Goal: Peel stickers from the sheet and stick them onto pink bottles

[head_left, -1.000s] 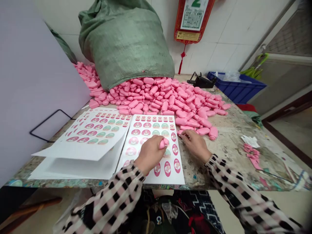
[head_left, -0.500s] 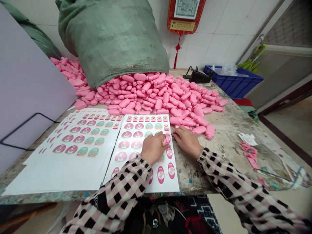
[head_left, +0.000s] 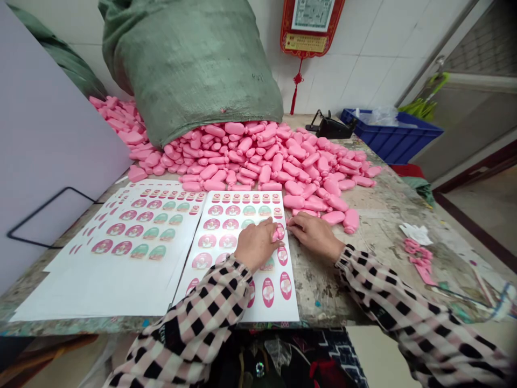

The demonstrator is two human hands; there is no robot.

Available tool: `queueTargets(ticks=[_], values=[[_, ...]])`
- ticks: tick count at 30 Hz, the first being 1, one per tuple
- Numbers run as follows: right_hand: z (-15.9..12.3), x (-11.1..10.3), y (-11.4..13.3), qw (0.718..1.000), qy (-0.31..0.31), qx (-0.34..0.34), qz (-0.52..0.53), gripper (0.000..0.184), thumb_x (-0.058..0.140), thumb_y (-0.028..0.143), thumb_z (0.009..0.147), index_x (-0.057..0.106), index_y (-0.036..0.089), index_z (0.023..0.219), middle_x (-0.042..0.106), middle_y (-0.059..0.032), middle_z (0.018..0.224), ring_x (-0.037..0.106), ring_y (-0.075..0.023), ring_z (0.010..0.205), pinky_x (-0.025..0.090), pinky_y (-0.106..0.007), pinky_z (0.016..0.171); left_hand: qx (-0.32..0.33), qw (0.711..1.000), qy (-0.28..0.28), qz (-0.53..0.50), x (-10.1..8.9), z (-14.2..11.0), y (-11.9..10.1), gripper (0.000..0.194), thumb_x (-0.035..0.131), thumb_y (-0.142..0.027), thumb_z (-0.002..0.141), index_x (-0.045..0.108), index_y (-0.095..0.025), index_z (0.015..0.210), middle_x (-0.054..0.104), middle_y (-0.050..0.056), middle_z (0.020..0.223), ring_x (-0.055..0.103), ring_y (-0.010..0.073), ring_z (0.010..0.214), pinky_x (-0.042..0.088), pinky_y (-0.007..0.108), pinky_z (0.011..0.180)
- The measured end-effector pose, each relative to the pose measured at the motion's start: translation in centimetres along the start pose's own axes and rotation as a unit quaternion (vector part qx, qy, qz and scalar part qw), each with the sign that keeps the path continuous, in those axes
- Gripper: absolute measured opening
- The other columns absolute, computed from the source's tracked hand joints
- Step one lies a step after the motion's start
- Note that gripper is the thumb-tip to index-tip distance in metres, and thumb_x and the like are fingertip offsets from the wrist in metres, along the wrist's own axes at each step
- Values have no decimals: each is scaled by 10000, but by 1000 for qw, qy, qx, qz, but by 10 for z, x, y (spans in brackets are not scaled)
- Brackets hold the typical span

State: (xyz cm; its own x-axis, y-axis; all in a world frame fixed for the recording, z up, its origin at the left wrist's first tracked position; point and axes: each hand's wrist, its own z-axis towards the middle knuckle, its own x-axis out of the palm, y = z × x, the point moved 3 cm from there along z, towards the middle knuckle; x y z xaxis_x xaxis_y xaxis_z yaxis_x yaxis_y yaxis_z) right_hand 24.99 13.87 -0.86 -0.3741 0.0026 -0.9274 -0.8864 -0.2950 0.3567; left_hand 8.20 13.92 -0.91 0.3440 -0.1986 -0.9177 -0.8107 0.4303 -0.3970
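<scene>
My left hand (head_left: 258, 243) rests over the right part of a white sticker sheet (head_left: 238, 318), its fingers closed on a small pink plastic bottle (head_left: 278, 233). Most of that bottle is hidden by the fingers. Just right of the sheet's edge, my right hand (head_left: 313, 233) is closed in a pinch, its fingertips a short way from the bottle. A tiny dark bit shows at those fingertips, too small to name. Pink and green printed labels cover the sheet, with oval pink ones (head_left: 268, 292) down its right side.
Behind the sheet lies a heap of pink bottles (head_left: 264, 173), spilling from a big green sack (head_left: 202, 70). More sticker sheets (head_left: 100, 291) lie fanned at left. A black tape dispenser (head_left: 333, 128), a blue crate (head_left: 393, 137) and pink scraps (head_left: 420, 258) are at right.
The whole view has shifted slightly. My right hand has drawn a little to the right of my left, which keeps hold of the pink bottle.
</scene>
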Motion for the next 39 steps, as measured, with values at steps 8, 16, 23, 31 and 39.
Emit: queueTargets(ticks=[8,16,23,31,39], values=[[-4,9,-4,994,-10,19,104,159,502,303,841,626,203,846,640,-19,859,567,-148,789,389,-252,673,-10,1000,12,10,-2,1,0,501,562,-479,761,512,-255,1207,424,59,1385,548,279,1026,396,375,835],[0,19,0,989,-70,92,98,151,494,304,835,606,206,860,637,-26,864,563,-160,788,380,-269,682,-9,1000,16,6,-1,2,1,481,587,-444,752,512,-266,1192,423,51,1385,537,283,1057,389,380,858],[10,15,3,993,-59,86,60,136,482,298,842,576,207,802,623,-20,855,555,-151,777,360,-258,655,-4,1000,14,16,-2,1,0,439,578,-442,757,527,-273,1159,438,41,1374,555,282,1020,405,379,823],[1,13,0,996,-34,63,48,131,495,297,837,595,212,847,620,-19,853,553,-154,777,361,-255,649,-10,1000,7,22,0,0,0,471,562,-467,764,520,-266,1188,427,50,1379,551,272,996,399,372,814],[-5,11,1,996,-27,24,87,142,499,289,834,579,193,767,624,-8,802,546,-139,736,355,-238,619,4,999,-2,33,2,0,2,469,548,-483,767,525,-242,1169,440,49,1368,548,279,985,395,369,809]])
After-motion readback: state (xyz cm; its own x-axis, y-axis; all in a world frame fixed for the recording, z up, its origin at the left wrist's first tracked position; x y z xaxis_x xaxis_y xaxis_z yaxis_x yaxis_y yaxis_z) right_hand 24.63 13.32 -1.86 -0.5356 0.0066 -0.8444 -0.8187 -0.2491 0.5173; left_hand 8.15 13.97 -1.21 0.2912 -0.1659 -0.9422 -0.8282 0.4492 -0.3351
